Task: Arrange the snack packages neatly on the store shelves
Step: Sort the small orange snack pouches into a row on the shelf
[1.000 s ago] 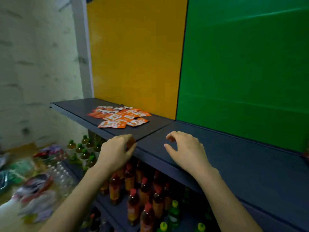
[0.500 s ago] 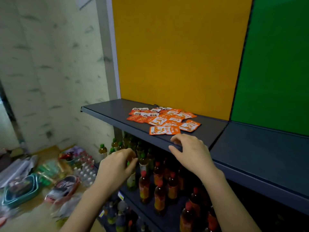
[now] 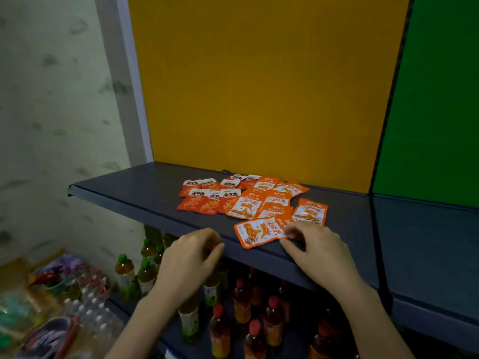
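The snack packages (image 3: 248, 200) lie in a loose spread on the dark shelf (image 3: 134, 187), toward the right end of the section backed by the yellow panel (image 3: 259, 86). The red packets (image 3: 207, 200) on the left sit in rough rows, while the orange packets (image 3: 272, 200) on the right overlap and lie askew. One front packet (image 3: 256, 233) lies apart from them near the shelf's front lip, turned at an angle. A second ago both your hands were at the lip further right, by the seam with the green panel (image 3: 435, 99), well apart from the packets. Since then you have shifted left, and your right hand (image 3: 318, 252) has come up against the front packet. Its curled fingertips (image 3: 289, 230) touch that packet's right edge, with the thumb just below. The blur hides whether you have pinched the packet or are only touching it, so I cannot tell. Your left hand (image 3: 191, 255) was below the lip half a second ago and is now level with it, just left of the same packet but not touching it. Its fingers are loosely curled and nothing shows in them. I judge that the sorting is only starting: you are in reach of the stray front packet, which looks like the first one to straighten, and the orange group behind it has yet to be squared up. Bottles (image 3: 241, 301) fill the shelf below your wrists, clear of the work.
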A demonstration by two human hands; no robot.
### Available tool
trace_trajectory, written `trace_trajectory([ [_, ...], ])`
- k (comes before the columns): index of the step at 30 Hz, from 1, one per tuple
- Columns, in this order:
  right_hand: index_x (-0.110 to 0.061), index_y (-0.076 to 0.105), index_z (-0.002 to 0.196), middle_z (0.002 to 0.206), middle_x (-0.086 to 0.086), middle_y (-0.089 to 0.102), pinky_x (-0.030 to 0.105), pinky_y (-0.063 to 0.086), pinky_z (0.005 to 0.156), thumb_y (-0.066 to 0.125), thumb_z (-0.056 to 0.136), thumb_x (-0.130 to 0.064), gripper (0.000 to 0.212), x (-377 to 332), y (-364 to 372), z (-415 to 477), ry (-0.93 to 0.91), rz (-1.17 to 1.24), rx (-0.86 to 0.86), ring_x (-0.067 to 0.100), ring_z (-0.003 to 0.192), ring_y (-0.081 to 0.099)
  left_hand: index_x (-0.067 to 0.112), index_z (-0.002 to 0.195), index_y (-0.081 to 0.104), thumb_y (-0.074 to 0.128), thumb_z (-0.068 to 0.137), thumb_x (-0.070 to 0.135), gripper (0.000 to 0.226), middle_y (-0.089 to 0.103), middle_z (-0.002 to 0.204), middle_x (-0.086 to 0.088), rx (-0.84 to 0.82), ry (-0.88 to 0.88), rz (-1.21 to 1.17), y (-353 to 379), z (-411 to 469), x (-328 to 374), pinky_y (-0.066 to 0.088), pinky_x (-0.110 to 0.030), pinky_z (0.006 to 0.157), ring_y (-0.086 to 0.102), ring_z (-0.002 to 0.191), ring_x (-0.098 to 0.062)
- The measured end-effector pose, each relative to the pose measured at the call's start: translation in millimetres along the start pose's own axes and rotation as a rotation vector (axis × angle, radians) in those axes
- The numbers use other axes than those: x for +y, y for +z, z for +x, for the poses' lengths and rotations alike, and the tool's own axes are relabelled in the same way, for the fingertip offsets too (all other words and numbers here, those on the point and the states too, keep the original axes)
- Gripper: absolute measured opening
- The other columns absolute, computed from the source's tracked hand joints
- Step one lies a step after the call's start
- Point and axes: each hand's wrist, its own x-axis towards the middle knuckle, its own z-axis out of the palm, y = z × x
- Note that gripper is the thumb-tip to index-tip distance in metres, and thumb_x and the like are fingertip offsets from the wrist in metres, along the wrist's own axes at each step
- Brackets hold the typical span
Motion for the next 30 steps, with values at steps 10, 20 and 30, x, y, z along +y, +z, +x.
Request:
trace_trajectory([
  [10, -0.033, 0.053, 0.118, 0.122, -0.017, 0.051, 0.023, 0.041, 0.082, 0.04, 0.082, -0.07, 0.054, -13.2, 14.2, 7.1, 0.276, -0.156, 0.049, 0.006, 0.114, 0.046, 0.026, 0.091, 0.061, 0.054, 0.087, 0.038, 0.014, 0.063, 0.088, 0.01, 0.008, 0.072, -0.071, 29.0, 75.7, -18.5, 0.043, -0.028, 0.062, 0.058, 0.083, -0.014],
  [20, -0.019, 0.043, 0.134, 0.136, 0.002, 0.041, 0.037, 0.034, 0.099, 0.025, 0.067, -0.088, 0.098, -50.5, 32.3, 32.8, 0.526, -0.368, -0.049, 0.022, 0.124, 0.039, 0.01, 0.111, 0.052, 0.045, 0.081, 0.066, 0.064, 0.056, 0.117, -0.009, -0.297, 0.071, 0.114, 57.6, 142.0, -16.9, 0.044, -0.035, 0.08, 0.053, 0.106, -0.025],
  [30, -0.028, 0.023, 0.14, 0.132, -0.006, 0.055, 0.038, 0.044, 0.095, 0.064, 0.072, -0.063, 0.087, -51.2, 39.2, 35.9, 0.596, 0.007, 0.073, 0.021, 0.12, 0.054, 0.008, 0.136, 0.028, 0.075, 0.063, 0.056, 0.098, 0.041, 0.141, -0.011, -0.561, -0.016, -0.082, 62.9, 173.9, -21.4, 0.042, -0.037, 0.094, 0.044, 0.125, -0.028],
])
